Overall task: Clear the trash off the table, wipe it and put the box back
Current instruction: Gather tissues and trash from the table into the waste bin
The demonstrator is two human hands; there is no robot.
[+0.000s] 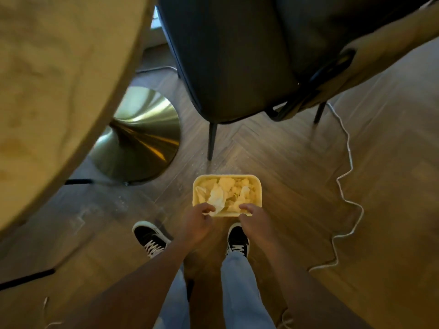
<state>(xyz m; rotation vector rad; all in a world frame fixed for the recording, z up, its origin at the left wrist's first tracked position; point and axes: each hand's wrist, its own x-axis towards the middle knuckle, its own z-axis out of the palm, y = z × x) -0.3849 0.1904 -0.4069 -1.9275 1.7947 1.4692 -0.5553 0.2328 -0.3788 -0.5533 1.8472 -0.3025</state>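
Cream box (197,186) of whitish crumpled paper (217,197), herringbone brown floor (297,174), perhaps dark blue chair (237,55).

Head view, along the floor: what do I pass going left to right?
Table top → brass base → box of crumpled paper → white cord.

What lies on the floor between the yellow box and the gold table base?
In the head view, only bare herringbone wood floor with scattered pale crumbs separates the box from the table base; nothing else lies there.
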